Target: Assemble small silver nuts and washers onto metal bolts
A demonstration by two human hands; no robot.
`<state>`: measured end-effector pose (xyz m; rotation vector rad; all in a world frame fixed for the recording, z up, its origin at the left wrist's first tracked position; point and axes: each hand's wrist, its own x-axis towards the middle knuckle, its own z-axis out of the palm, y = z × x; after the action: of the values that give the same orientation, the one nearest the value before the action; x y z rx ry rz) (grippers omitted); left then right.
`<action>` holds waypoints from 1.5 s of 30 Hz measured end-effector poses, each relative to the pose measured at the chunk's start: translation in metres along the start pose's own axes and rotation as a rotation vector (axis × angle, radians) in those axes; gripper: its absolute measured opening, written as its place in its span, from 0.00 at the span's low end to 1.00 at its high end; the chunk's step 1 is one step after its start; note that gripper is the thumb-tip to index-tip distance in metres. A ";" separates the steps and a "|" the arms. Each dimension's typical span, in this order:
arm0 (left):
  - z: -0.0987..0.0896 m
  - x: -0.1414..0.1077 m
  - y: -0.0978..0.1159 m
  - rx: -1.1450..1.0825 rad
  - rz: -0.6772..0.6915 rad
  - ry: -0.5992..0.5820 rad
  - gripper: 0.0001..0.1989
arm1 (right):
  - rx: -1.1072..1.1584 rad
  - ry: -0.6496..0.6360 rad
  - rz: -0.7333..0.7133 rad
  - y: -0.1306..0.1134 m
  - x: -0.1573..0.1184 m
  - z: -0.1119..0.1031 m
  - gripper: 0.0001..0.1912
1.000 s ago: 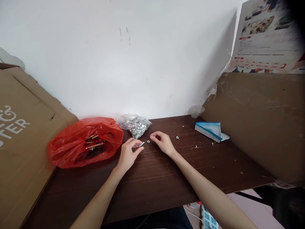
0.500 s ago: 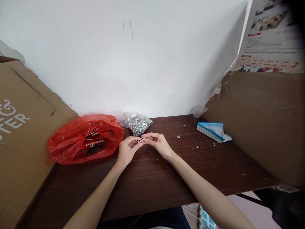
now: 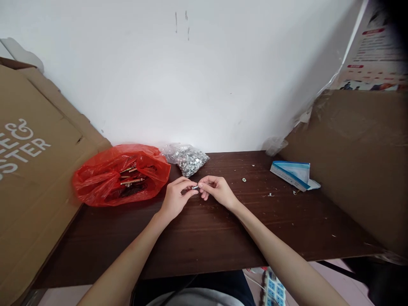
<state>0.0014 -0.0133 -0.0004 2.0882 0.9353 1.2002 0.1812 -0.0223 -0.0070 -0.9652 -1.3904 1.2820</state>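
Between my two hands, just above the dark table, is a small silvery metal bolt [image 3: 194, 187]; its far end is covered by fingers. My left hand [image 3: 176, 196] pinches it between thumb and fingertips. Meeting it from the other side, my right hand [image 3: 219, 191] has thumb and forefinger closed on the bolt's right end, with the remaining fingers curled below. Behind the hands lies a clear plastic bag [image 3: 192, 161] full of small shiny metal parts. To the left, an open red plastic bag [image 3: 95, 178] holds several brass-coloured bolts [image 3: 132, 181].
The brown table [image 3: 204, 242] carries a small ring-like metal part [image 3: 244, 179], white scraps [image 3: 270, 194] and a blue-and-white open packet [image 3: 288, 175] on the right. Cardboard stands at the left [image 3: 35, 178] and right [image 3: 360, 170]. A power strip [image 3: 274, 289] lies below the front edge.
The camera view has shifted, so the table's things appear farther right. Around the bolt the right fingers have changed position, with lower fingers now showing, and less of the bolt is visible.
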 end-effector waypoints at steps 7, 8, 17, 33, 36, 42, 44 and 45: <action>0.005 0.000 0.002 -0.005 0.037 -0.020 0.07 | -0.162 0.071 -0.020 0.002 -0.001 0.001 0.26; 0.006 0.000 0.002 -0.016 0.030 -0.019 0.07 | -0.103 0.067 -0.009 0.001 0.000 0.000 0.26; 0.003 0.003 -0.001 -0.023 0.018 0.017 0.07 | -0.105 -0.108 -0.039 -0.007 -0.001 -0.010 0.17; 0.005 0.003 -0.005 -0.035 0.066 0.022 0.08 | -0.380 -0.028 -0.180 -0.009 -0.003 -0.014 0.20; 0.007 0.002 -0.006 -0.093 0.010 0.026 0.08 | -0.239 -0.040 -0.161 -0.002 -0.001 -0.010 0.15; 0.008 0.003 -0.009 -0.217 -0.187 0.073 0.16 | 0.018 0.002 -0.066 0.004 0.003 -0.004 0.15; 0.007 0.005 -0.006 -0.306 -0.265 0.041 0.17 | 0.137 0.009 -0.041 0.003 0.004 -0.003 0.15; 0.006 0.006 -0.004 -0.362 -0.302 0.024 0.19 | 0.178 0.013 -0.035 0.002 0.003 -0.003 0.15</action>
<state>0.0077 -0.0071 -0.0032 1.5895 0.9259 1.1388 0.1829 -0.0180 -0.0090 -0.8233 -1.2548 1.3467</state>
